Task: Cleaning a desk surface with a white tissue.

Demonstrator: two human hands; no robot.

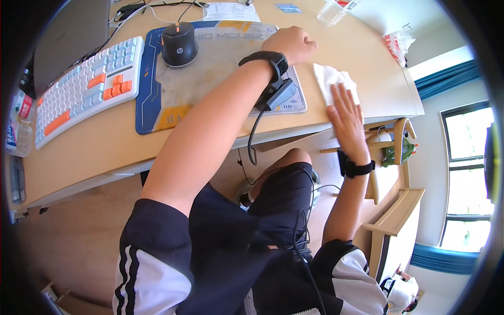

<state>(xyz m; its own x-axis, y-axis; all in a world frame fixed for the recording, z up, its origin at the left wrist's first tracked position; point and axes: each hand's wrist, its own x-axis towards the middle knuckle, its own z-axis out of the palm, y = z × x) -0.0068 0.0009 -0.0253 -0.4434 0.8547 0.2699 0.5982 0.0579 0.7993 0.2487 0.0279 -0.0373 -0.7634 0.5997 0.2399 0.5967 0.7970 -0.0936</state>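
Observation:
My right hand (pixel 347 115) lies flat, fingers stretched out, on a white tissue or cloth (pixel 325 76) near the front edge of the wooden desk (pixel 378 84). The hand is slightly blurred. My left hand (pixel 289 45) is curled into a fist over the right side of a grey and blue mouse pad (pixel 220 51); nothing shows in its fingers, though the palm is hidden. Each wrist wears a black strap, and the left one carries a small device (pixel 280 94) with a cable. A black HP mouse (pixel 179 45) rests on the pad's left part.
To the left stand a white, blue and orange keyboard (pixel 90 86) and a dark laptop (pixel 71 35). A printed sheet (pixel 232 12), a clear plastic bottle (pixel 334 13) and a plastic bag (pixel 398 45) lie farther back. A wooden chair (pixel 401 141) is at right; another person (pixel 403 293) is lower right.

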